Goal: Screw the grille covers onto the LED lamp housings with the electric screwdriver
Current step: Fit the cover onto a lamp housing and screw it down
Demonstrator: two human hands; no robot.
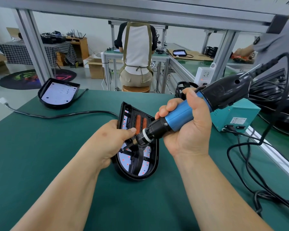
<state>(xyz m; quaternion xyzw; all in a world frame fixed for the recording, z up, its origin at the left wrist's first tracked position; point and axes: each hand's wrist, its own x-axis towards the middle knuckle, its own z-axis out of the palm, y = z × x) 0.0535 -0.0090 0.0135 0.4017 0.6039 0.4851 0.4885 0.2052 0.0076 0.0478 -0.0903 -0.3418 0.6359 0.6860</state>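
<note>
A black LED lamp housing [153, 170] lies on the green mat in the middle, with a black grille cover [137, 117] over its white LED board. My left hand [112, 140] grips the housing's left edge, thumb pressing on the grille. My right hand [183, 124] holds the blue and black electric screwdriver [178, 117], tilted down to the left. Its bit tip [123, 149] touches the grille near my left thumb. A second housing [57, 95] without a grille sits at the far left of the mat.
A teal power supply box [235, 115] stands right of the screwdriver, with black cables [250, 172] trailing over the mat's right side. A black cord [57, 115] runs from the lamp to the left. Stacked black parts [274, 97] lie far right. Two people work behind.
</note>
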